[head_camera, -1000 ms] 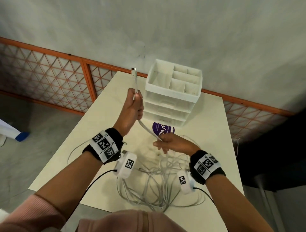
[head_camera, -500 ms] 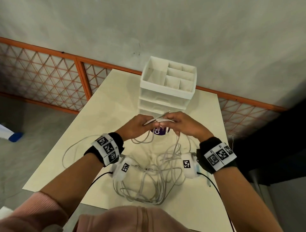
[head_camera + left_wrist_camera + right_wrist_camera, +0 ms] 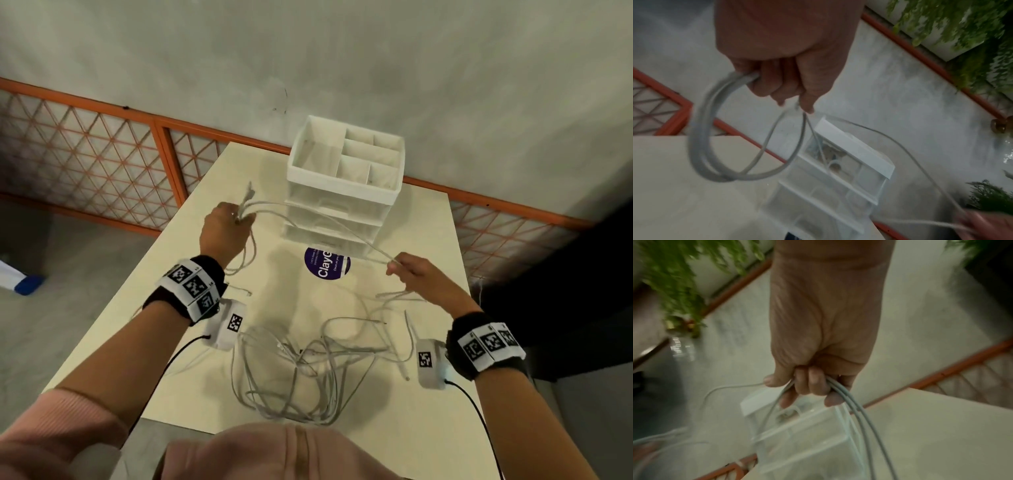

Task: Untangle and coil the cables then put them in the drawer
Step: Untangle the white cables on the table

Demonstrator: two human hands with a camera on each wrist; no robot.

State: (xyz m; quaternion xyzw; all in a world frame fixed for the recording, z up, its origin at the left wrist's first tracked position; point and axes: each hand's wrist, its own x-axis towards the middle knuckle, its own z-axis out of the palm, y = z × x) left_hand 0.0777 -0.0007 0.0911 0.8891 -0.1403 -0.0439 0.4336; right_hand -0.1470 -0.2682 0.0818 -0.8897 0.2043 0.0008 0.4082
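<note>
- Near the left edge of the bench (image 3: 428, 428), a few turns of grey cable (image 3: 318, 219) are gripped in the left hand (image 3: 222, 229), fingers curled tight round the loops; the loops hang below the fist, probably so the coil keeps its shape while more length is fed in
- A plug end (image 3: 249, 192) is seen sticking up above that hand
- From the coil, the cable is stretched across the front of the white drawer unit (image 3: 342, 192) at the far edge; its drawers appear closed, so nothing is judged stowed yet
- A purple sticker (image 3: 327, 263) is seen on the bench just before the unit
- At the near edge, the remaining tangle of cables (image 3: 294, 377) lies loose, not yet sorted
- Towards the right edge, strands are pinched in the right hand (image 3: 418, 277), fingers closed round them, seemingly to keep the run taut
- Compared with half a second ago, when both hands met at the middle, the hands are now drawn well apart, and the cable between them is pulled out long
</note>
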